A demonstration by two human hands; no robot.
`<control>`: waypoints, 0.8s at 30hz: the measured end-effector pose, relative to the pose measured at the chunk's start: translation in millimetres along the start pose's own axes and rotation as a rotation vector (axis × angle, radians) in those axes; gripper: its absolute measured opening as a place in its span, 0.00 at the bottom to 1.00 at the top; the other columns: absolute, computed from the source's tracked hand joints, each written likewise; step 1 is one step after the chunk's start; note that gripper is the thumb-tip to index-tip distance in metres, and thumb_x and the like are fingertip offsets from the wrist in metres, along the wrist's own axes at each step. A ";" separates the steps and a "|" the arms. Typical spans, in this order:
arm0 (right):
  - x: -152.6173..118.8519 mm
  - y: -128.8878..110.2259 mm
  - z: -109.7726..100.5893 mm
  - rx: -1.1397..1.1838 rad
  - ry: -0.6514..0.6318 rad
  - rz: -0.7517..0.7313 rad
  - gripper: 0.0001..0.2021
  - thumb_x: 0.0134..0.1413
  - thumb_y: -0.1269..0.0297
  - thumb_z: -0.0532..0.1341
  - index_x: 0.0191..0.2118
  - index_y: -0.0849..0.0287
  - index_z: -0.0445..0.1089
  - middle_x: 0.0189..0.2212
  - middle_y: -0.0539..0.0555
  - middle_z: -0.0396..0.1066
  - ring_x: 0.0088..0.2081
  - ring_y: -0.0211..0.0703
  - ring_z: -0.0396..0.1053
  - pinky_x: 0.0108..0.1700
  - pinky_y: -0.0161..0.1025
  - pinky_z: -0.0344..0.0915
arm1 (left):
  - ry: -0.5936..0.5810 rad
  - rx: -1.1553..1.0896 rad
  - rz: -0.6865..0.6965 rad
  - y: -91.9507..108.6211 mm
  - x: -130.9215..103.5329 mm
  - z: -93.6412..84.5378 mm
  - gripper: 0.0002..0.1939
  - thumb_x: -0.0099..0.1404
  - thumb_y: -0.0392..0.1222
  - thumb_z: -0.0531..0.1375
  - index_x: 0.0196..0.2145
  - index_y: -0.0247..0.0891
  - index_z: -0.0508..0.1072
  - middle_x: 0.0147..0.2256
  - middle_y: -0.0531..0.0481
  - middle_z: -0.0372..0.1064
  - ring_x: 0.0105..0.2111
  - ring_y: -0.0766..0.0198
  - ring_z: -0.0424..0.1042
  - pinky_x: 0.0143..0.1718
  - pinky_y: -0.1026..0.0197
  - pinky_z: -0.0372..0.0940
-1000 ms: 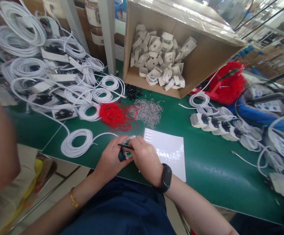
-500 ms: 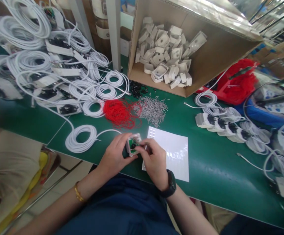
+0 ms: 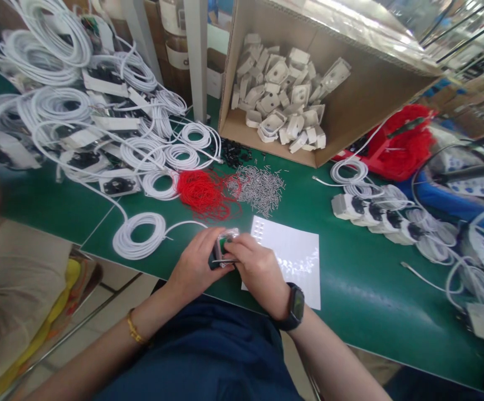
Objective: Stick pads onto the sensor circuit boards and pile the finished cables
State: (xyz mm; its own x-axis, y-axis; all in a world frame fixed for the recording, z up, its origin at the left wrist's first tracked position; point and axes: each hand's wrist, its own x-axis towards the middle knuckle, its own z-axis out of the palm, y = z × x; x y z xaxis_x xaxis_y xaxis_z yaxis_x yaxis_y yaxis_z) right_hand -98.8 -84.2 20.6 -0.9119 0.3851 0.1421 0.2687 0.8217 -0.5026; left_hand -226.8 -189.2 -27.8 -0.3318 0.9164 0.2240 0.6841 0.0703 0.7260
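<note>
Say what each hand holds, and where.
Left hand: small white plastic box, green inside, by its outer walls. Right hand: thin dark rod, held part hidden.

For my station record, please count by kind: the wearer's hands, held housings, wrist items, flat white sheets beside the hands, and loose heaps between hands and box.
Hands (left hand, right hand): 2
Held housing: 1
Wrist items (black wristband, yellow bracelet): 2
White sheet: 1
Heaps (red strands, metal pins, black parts): 3
Total: 9
</note>
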 end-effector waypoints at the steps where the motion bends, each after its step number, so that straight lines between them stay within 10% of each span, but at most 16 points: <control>1: -0.5 -3.1 -1.4 -0.018 -0.016 0.017 0.09 0.58 0.75 0.55 0.40 0.60 0.70 0.38 0.55 0.70 0.36 0.41 0.69 0.34 0.33 0.67 | -0.008 -0.002 0.002 -0.6 0.1 0.1 0.31 0.58 0.49 0.63 0.55 0.39 0.58 0.51 0.42 0.65 0.51 0.54 0.65 0.53 0.51 0.62; 8: 6.7 -15.7 -1.0 -0.016 0.012 0.284 0.14 0.55 0.78 0.55 0.44 0.55 0.68 0.41 0.54 0.69 0.35 0.42 0.70 0.34 0.36 0.68 | 0.010 0.070 -0.013 -4.0 1.4 4.3 0.28 0.58 0.39 0.62 0.55 0.38 0.57 0.50 0.42 0.65 0.51 0.53 0.65 0.53 0.49 0.62; 14: -43.4 35.7 -27.5 -0.098 0.324 0.385 0.11 0.58 0.69 0.57 0.47 0.59 0.70 0.45 0.60 0.72 0.46 0.50 0.70 0.48 0.48 0.68 | -0.030 0.064 -0.028 2.7 1.0 4.0 0.31 0.55 0.37 0.63 0.54 0.38 0.56 0.51 0.41 0.63 0.52 0.51 0.64 0.54 0.48 0.61; 20: -81.4 65.4 -18.3 -0.231 0.140 0.447 0.19 0.54 0.74 0.58 0.52 0.54 0.67 0.57 0.59 0.62 0.38 0.49 0.75 0.39 0.47 0.73 | 0.025 0.030 -0.081 9.8 10.0 0.1 0.29 0.52 0.45 0.66 0.50 0.39 0.61 0.47 0.43 0.67 0.47 0.51 0.68 0.50 0.49 0.63; 24: -76.8 58.3 -25.6 0.126 0.398 0.452 0.12 0.60 0.65 0.53 0.46 0.58 0.71 0.51 0.59 0.69 0.47 0.49 0.71 0.47 0.47 0.69 | -0.247 -0.139 0.036 14.7 20.6 -22.1 0.30 0.51 0.47 0.66 0.50 0.40 0.63 0.49 0.45 0.67 0.47 0.55 0.68 0.50 0.54 0.64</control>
State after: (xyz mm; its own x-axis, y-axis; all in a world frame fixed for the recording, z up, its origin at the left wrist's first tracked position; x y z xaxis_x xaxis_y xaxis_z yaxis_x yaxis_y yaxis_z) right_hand -5.2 -55.1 2.3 -0.5242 0.8309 0.1864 0.5410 0.4940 -0.6806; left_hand -237.9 -177.9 1.9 -0.1290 0.9868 0.0980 0.5916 -0.0027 0.8062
